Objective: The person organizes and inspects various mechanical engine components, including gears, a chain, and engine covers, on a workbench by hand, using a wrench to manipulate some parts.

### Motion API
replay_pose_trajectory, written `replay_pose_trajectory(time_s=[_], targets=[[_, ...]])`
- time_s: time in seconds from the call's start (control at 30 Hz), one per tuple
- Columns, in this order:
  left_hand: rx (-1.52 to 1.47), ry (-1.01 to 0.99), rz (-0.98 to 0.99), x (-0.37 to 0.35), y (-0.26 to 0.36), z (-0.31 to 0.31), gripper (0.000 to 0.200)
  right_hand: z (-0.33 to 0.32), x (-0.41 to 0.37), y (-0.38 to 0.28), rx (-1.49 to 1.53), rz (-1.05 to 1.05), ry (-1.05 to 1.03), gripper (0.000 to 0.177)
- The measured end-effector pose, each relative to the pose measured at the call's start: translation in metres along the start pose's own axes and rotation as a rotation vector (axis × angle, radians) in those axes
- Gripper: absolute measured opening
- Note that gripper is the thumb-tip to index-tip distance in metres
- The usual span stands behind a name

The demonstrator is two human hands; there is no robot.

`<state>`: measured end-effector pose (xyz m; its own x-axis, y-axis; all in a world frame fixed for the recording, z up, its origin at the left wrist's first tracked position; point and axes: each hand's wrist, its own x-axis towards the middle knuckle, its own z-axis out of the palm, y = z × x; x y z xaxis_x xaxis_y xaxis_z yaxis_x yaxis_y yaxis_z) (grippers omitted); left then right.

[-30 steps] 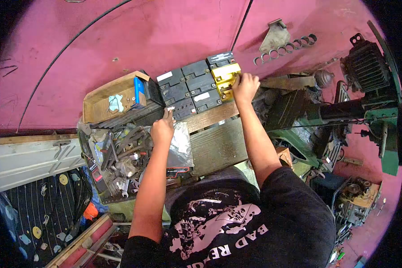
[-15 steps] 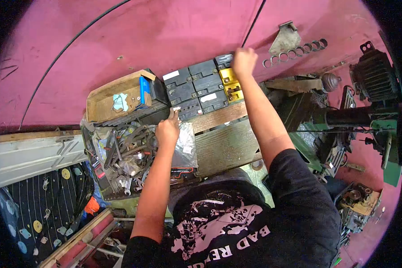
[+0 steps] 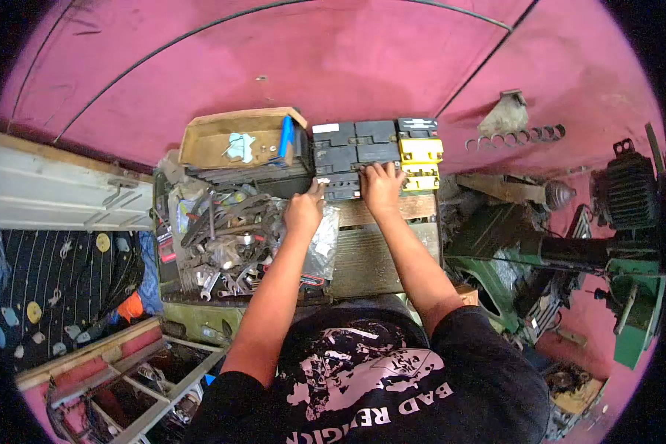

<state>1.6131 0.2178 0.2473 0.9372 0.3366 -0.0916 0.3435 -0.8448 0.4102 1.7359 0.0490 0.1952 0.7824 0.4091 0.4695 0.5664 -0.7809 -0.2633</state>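
Left of the yellow batteries (image 3: 420, 151), the front black battery (image 3: 343, 188) lies sideways between the left hand (image 3: 303, 212), at its left end, and the right hand (image 3: 382, 190); neither grip's closure can be told.

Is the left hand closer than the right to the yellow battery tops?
No, the right hand lies between the left hand and the yellow tops.

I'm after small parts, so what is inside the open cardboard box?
The cardboard box holds a pale blue piece and a small pale bit; something blue is at its right end. Anything under the pale blue piece is hidden.
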Motion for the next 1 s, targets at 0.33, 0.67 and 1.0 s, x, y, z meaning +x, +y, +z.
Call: replay_pose_trajectory(time_s=[0.33, 0.67, 1.0], targets=[[-0.657, 0.387, -0.264, -0.078, -0.05, -0.029, 0.025, -0.002, 0.002, -0.002, -0.079, 0.075, -0.08, 0.021], [-0.769, 0.543, -0.465, -0.048, -0.154, -0.13, 0.057, -0.042, 0.024, -0.051, -0.165, 0.208, -0.034, 0.037], [-0.417, 0.505, -0.37, 0.036, -0.199, -0.171, 0.067, -0.074, 0.105, -0.185, 0.237, 0.451, -0.381, 0.065]])
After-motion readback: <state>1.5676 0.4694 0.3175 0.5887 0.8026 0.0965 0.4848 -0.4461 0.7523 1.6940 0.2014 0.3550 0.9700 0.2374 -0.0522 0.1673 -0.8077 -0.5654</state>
